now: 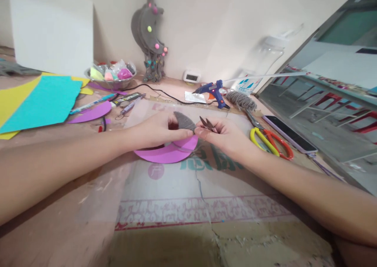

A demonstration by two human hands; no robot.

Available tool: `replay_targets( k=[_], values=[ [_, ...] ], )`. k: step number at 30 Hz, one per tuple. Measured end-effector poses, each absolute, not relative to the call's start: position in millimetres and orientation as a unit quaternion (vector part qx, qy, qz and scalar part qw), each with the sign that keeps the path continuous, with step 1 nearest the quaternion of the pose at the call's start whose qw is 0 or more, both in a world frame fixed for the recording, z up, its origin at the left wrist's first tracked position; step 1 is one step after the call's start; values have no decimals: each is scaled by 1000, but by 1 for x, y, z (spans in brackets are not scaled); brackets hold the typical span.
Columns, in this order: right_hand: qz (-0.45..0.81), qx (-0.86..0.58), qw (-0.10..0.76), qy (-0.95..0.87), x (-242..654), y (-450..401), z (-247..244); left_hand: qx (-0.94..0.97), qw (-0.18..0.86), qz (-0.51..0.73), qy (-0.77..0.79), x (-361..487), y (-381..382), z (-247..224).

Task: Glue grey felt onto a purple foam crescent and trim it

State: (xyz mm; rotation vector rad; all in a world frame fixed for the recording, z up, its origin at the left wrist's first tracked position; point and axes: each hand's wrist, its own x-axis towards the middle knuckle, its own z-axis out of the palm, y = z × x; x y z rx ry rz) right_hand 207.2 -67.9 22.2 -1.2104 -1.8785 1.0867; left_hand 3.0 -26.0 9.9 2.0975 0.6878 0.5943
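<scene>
A purple crescent point(163, 155), partly wrapped in grey yarn point(185, 121), is held low over the table between my two hands. My left hand point(157, 130) is closed on it, the thumb pressing along the wrapped part. My right hand point(222, 135) pinches at the end of the wrapped part, its fingertips meeting my left thumb. Small dark scissor blades point(207, 124) stick out of my right hand, pointing up and left; their handles are hidden in the palm.
Scissors with yellow and red handles point(271, 143) and a phone point(290, 133) lie at right. Behind are a blue glue gun point(216, 93), a grey yarn bundle point(241, 100) and a metal bowl point(110, 84). Turquoise felt point(44, 102) lies left; a grey moon ornament point(150, 31) leans on the wall.
</scene>
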Motion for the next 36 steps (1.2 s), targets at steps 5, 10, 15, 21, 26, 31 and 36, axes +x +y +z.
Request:
replay_targets(
  k=[5,10,15,21,26,31,36],
  values=[
    [439,-409,319,-734,206,-77,36,831,428,248,255,3,-33,21],
    [474,-386,313,-727,209,-80,44,794,482,279,242,5,-40,27],
    [490,-397,313,-710,210,-80,41,762,533,278,241,6,-44,25],
    [512,-391,348,-681,211,-78,31,710,612,254,238,7,-44,18],
    [511,-390,360,-677,211,-78,29,688,640,243,243,7,-42,15],
    [509,-394,362,-675,211,-77,28,692,635,243,243,7,-41,15],
    [504,-400,355,-678,211,-76,28,692,627,250,255,7,-42,16]
  ],
)
